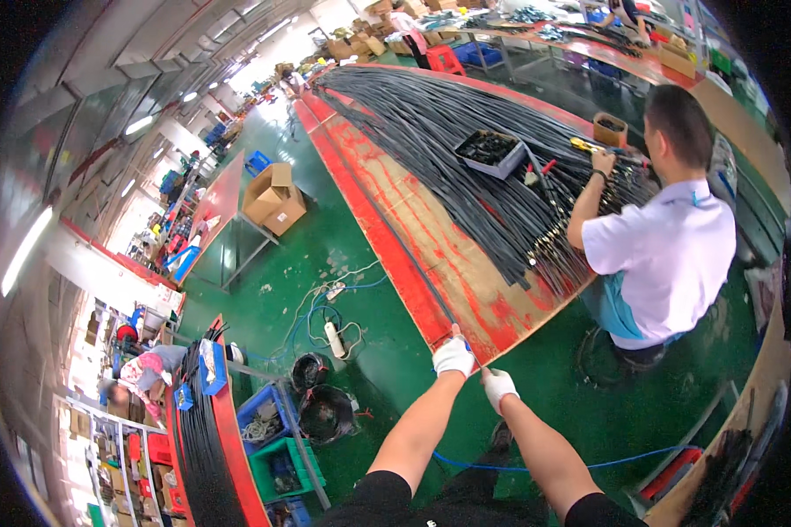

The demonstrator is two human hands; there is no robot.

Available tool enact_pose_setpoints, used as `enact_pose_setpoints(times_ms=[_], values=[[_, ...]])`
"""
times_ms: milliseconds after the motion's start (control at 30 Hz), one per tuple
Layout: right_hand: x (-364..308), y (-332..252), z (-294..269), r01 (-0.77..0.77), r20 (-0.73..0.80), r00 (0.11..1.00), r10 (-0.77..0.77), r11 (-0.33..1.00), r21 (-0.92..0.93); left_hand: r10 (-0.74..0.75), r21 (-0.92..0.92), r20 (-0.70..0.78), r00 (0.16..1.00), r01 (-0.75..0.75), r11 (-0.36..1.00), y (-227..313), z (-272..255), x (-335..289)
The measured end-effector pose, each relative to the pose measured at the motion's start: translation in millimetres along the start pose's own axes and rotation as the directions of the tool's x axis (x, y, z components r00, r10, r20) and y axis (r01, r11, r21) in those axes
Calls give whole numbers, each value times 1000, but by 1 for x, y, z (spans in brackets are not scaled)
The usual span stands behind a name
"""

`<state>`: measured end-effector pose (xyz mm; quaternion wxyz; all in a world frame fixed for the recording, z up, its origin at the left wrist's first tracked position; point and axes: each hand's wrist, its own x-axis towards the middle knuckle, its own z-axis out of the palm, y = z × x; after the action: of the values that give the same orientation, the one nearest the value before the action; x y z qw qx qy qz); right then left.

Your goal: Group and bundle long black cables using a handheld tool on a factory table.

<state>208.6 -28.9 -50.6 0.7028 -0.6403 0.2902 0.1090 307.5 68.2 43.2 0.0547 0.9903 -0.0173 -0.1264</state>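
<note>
My left hand [453, 357], in a white glove, is closed at the near corner of the long red-topped table [518, 327]. Its fingers grip the end of a black cable [417, 274], which runs away along the table's left edge. Just to the right and a little nearer is my right hand [499, 387], also in a white glove. Its fingers are curled together beside the table corner, and what they hold, if anything, is too small to make out. A thick fan of black cables [431, 149] covers much of the tabletop beyond.
A co-worker in a pale shirt [668, 237] sits at the table's right side, handling cable ends. A grey tray of black parts [489, 167] rests on the cables. Left on the green floor are black buckets [325, 413], a power strip [334, 340] and blue and green crates [286, 465].
</note>
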Motion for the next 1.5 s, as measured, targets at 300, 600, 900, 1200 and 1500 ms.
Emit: enact_pose_setpoints(times_ms=[300, 600, 900, 1200, 1500], values=[[-194, 79, -135, -75, 45, 994, 101, 915, -397, -65, 132, -69, 995, 73, 988, -22, 27, 9], [-485, 247, -358, -333, -303, 939, 164, 658, -675, -36, 69, 27, 999, 34, 997, -2, 51, -1], [-151, 7, -169, -227, 418, 874, 248, 969, -100, -89, -2, 91, 992, 90, 996, 5, 32, -20], [-61, 10, -53, -86, 76, 992, 103, 976, -198, -83, 96, 14, 996, 81, 992, 11, 22, -9], [-348, 199, -293, -108, -101, 993, 63, 833, -543, -59, 139, -63, 996, 68, 988, 18, 46, -4]])
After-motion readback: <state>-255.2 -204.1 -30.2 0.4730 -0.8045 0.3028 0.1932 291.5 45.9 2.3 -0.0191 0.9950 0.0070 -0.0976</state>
